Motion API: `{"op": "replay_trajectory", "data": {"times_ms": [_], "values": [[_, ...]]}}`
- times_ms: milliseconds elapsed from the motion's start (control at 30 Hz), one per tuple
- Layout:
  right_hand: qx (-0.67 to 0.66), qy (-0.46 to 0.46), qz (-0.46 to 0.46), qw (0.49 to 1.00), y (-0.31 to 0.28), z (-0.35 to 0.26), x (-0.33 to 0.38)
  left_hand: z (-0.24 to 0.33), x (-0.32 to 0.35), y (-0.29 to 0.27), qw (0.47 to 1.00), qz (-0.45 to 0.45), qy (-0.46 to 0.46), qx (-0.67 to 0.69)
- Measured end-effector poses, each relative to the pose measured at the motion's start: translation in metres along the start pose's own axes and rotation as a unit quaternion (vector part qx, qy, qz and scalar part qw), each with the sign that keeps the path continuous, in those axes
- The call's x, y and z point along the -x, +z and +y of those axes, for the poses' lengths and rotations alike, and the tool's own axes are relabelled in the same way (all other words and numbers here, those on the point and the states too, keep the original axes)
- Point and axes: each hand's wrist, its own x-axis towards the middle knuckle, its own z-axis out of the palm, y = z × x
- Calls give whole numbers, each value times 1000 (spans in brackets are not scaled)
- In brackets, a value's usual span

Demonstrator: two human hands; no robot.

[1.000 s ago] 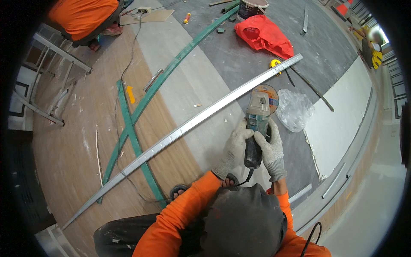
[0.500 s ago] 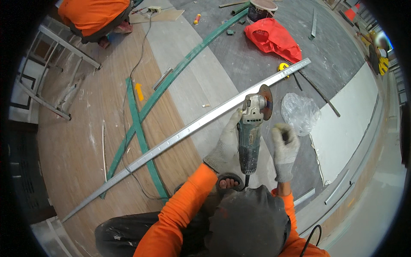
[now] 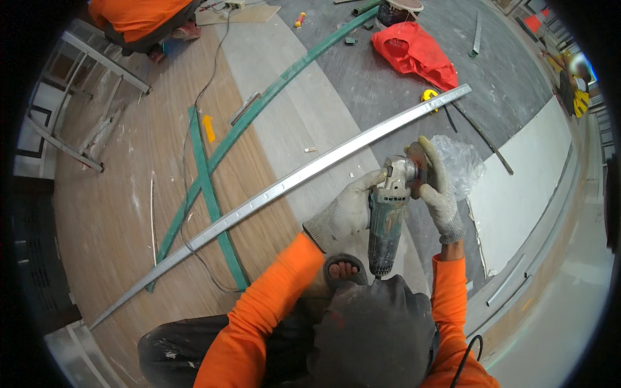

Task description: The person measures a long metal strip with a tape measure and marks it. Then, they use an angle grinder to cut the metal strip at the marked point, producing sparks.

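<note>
An angle grinder (image 3: 387, 223) with a worn teal-grey body stands roughly upright in front of me. My gloved left hand (image 3: 343, 210) holds it near its metal head, thumb laid along the gear housing. At the head's right side sits a brown cutting disc (image 3: 418, 161). My gloved right hand (image 3: 443, 200) is closed round that disc, its fingers behind the far edge and its thumb at the near edge. Just beyond the grinder, a long silver metal channel (image 3: 310, 167) lies diagonally across the floor. A crumpled clear plastic bag (image 3: 462, 167) lies beside my right hand.
Two green strips (image 3: 207, 187) cross on the wooden floor, with a cable (image 3: 184, 149) nearby. Farther off are a red bag (image 3: 411, 55), a yellow tape measure (image 3: 429, 96) and a bucket (image 3: 398, 13). A white board (image 3: 524, 187) lies right. Another person (image 3: 139, 22) crouches far left, near a metal frame (image 3: 107, 61).
My right hand has moved up from beside the grinder and taken hold of its disc. The grinder, with my left hand on it, has shifted right and slightly nearer.
</note>
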Motion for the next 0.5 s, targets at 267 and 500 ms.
{"op": "replay_trajectory", "data": {"times_ms": [267,500], "values": [[-10,-2,29,1000,-13,1,9,-22,7,51,963,137,67,-223],[-1,-11,-26,1000,-12,-11,6,-27,6,23,992,62,42,-97]]}}
